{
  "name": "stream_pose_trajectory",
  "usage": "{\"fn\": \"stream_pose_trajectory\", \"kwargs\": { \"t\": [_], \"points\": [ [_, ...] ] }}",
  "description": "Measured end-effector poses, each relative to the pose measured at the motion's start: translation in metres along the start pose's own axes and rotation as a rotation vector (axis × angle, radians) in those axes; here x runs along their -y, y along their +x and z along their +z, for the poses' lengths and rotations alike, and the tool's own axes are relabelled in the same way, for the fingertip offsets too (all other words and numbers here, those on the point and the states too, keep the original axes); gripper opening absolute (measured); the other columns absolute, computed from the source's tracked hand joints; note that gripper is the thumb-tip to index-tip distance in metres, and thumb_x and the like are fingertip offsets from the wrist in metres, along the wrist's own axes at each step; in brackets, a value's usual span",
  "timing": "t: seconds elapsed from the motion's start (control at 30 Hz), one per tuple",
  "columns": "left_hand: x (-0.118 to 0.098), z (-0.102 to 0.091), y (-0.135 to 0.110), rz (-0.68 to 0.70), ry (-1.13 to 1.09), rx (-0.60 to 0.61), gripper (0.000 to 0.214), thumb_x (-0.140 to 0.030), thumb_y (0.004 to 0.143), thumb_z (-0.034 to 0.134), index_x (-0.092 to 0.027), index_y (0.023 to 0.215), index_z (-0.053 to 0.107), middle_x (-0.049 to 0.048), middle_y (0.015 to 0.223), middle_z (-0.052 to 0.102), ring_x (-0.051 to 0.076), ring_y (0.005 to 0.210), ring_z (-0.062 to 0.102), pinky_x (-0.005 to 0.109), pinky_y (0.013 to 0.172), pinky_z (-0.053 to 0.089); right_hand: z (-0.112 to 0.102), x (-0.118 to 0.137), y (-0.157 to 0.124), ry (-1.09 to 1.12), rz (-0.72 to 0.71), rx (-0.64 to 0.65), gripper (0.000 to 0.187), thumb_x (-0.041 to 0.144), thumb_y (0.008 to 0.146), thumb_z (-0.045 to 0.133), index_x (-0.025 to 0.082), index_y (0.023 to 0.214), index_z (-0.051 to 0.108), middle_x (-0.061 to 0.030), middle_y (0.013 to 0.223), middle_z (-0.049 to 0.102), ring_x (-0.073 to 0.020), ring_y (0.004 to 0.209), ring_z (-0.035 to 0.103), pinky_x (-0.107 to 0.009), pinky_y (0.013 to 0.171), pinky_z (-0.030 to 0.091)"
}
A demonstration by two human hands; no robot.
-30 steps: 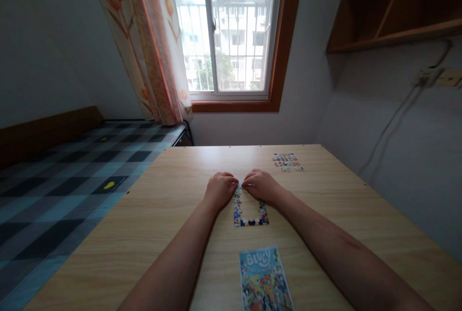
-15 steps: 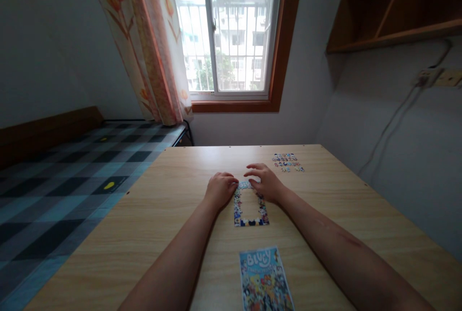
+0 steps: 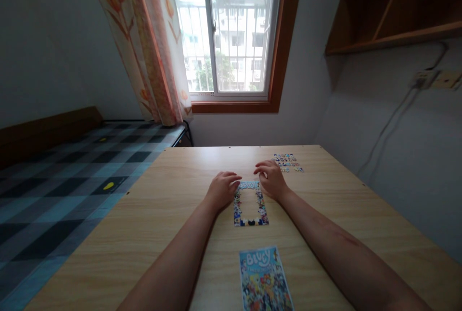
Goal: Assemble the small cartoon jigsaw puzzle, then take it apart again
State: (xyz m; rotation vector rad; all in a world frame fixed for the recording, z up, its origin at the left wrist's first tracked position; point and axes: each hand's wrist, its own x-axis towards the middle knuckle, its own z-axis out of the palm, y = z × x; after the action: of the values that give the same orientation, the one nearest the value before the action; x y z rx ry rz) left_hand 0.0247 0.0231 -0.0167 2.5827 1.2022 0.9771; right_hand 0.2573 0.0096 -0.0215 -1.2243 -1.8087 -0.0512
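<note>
A jigsaw puzzle border (image 3: 251, 222) lies flat on the wooden table, a rectangle of joined edge pieces with bare tabletop inside it. At its upper left corner rests my left hand (image 3: 223, 189), fingers stretched out and thumb near the corner, with nothing visible in it. My right hand (image 3: 272, 179) is just beyond the upper right corner, its fingers curved and apart, holding nothing I can see. Nearer to me, between my forearms, lies a colourful reference picture (image 3: 266, 275) with "Bluey" printed across its top.
Rows of loose puzzle pieces (image 3: 286, 158) lie at the back right of the table (image 3: 173, 205), partly behind my right hand. A bed (image 3: 72, 176) with a checked cover stands at the left. A wooden shelf (image 3: 390, 36) hangs on the right wall.
My right hand has moved right, off the puzzle's top edge, which shows more fully. The left hand's fingers have lifted and stretched slightly at the corner.
</note>
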Motion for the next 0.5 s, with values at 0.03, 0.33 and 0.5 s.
{"fn": "stream_pose_trajectory", "kwargs": {
  "t": [0.03, 0.33, 0.5],
  "points": [
    [-0.0004, -0.0002, 0.0000, 0.007, 0.004, 0.008, 0.024, -0.029, 0.092, 0.058, -0.027, 0.104, 0.079, 0.0060, 0.112, 0.073, 0.024, 0.106, 0.063, 0.042, 0.100, 0.051, 0.0000, -0.0011, 0.0002, -0.016, 0.014, -0.008, 0.033, 0.000, 0.075, 0.053, 0.024, 0.073, 0.075, -0.0043, 0.099, 0.073, -0.0231, 0.103, 0.058, -0.041, 0.099, 0.041],
    [-0.0076, -0.0047, 0.0032, 0.029, 0.048, 0.124, 0.032, -0.038, 0.094, 0.052, -0.026, 0.086, 0.081, 0.0055, 0.104, 0.075, 0.022, 0.097, 0.065, 0.038, 0.098, 0.049, 0.0011, 0.0025, -0.0022, -0.072, 0.047, 0.073, 0.033, 0.003, 0.077, 0.054, 0.026, 0.071, 0.076, -0.0028, 0.115, 0.071, -0.0260, 0.116, 0.051, -0.047, 0.104, 0.032],
    [-0.0091, -0.0032, 0.0050, 0.032, 0.036, 0.140, 0.036, -0.041, 0.095, 0.050, -0.026, 0.086, 0.081, 0.0048, 0.105, 0.075, 0.021, 0.098, 0.064, 0.038, 0.100, 0.047, -0.0005, 0.0016, -0.0030, -0.106, 0.044, 0.114, 0.027, 0.008, 0.079, 0.057, 0.025, 0.072, 0.077, -0.0030, 0.115, 0.071, -0.0263, 0.117, 0.049, -0.046, 0.104, 0.031]
  ]
}}
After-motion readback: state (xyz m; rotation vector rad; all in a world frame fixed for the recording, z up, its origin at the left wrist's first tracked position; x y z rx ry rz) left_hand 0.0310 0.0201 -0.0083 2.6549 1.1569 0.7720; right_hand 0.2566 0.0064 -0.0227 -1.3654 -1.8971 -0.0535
